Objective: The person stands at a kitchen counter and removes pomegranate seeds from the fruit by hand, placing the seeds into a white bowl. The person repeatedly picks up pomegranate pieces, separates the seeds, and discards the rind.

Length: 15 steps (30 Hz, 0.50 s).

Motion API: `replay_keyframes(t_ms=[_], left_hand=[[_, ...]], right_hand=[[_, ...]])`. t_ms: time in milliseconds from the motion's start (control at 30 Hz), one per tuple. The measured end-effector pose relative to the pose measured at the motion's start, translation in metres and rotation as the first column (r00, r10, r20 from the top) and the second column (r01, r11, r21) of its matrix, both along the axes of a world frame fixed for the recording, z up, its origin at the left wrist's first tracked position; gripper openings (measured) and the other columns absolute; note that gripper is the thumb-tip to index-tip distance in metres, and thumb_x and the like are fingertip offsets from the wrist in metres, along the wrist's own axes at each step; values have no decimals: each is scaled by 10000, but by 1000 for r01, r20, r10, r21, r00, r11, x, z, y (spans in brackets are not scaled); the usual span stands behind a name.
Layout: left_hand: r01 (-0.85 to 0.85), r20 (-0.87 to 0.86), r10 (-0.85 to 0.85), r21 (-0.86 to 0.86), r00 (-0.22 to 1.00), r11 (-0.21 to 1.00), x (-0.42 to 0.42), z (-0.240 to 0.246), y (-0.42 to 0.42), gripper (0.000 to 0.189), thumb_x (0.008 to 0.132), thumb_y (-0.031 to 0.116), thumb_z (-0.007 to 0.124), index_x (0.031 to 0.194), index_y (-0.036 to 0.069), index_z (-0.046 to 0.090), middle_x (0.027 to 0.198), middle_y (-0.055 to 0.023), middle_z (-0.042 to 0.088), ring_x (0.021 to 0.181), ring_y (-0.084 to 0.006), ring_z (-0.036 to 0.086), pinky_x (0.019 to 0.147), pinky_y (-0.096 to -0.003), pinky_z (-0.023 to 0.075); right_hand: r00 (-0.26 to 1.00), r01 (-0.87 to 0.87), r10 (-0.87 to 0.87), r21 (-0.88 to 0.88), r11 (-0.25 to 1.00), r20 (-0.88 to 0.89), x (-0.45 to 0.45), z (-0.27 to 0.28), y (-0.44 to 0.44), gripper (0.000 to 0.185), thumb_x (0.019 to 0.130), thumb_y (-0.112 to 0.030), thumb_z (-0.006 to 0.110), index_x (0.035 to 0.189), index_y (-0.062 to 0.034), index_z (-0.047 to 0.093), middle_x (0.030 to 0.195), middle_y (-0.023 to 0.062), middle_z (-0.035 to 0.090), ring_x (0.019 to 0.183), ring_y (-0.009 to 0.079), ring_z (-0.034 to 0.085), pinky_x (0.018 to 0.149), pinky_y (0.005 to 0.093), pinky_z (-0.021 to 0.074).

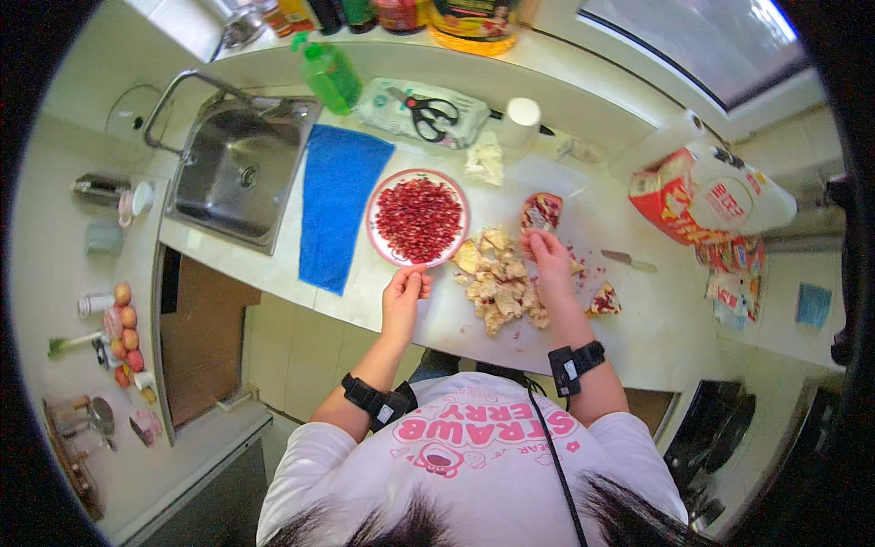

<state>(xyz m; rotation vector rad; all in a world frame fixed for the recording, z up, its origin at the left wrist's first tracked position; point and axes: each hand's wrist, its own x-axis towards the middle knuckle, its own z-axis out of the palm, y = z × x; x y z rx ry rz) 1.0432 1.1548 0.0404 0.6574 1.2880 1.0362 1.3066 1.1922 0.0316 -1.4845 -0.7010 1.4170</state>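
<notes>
A round plate with a pink rim (467,217), full of loose red pomegranate seeds (418,217), lies on the white counter. My left hand (409,287) pinches the plate's near rim between thumb and fingers. At the near end of a pomegranate piece (543,209) is my right hand (545,247), its fingertips brought together; whether they grip the piece is hard to tell. A heap of pale pomegranate peel and membrane (502,287) spreads between my hands. To the right lie another pomegranate wedge (605,299), scattered seeds and a small knife (629,260).
A blue cloth (340,205) lies left of the plate, beside a steel sink (239,171). Behind stand a green pump bottle (330,76), a wipes packet (383,102) with black scissors (432,117) on it, and a white cup (523,116). A red and white bag (711,195) is at right.
</notes>
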Motion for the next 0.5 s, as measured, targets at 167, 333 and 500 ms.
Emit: replay_keyframes(t_ms=[167,333,500], left_hand=[[406,70,-401,-76,913,911,79,-12,-7,237,905,134,524,1109,20,560,900,-47,605,763,-102,555,684,-231,466],[751,-82,-758,-102,647,652,171,-23,-27,346,870,183,586,1171,20,532,994,-56,614,836,-122,587,736,-257,485],[898,-331,-874,-136,356,418,252,-36,-42,476,860,212,583,1250,-26,449,1133,-123,595,933,-232,614,783,-312,489]], right_hand=[[911,141,-179,127,982,373,96,-7,-44,341,882,-63,507,1222,-51,524,1134,102,587,865,139,584,774,239,462],[390,-39,-87,111,993,917,185,-33,-92,403,851,-212,561,1207,-27,520,1123,199,573,952,304,579,838,386,456],[702,171,126,-337,926,701,217,-48,-134,468,842,-373,587,1143,-16,554,1174,215,523,958,282,588,833,370,468]])
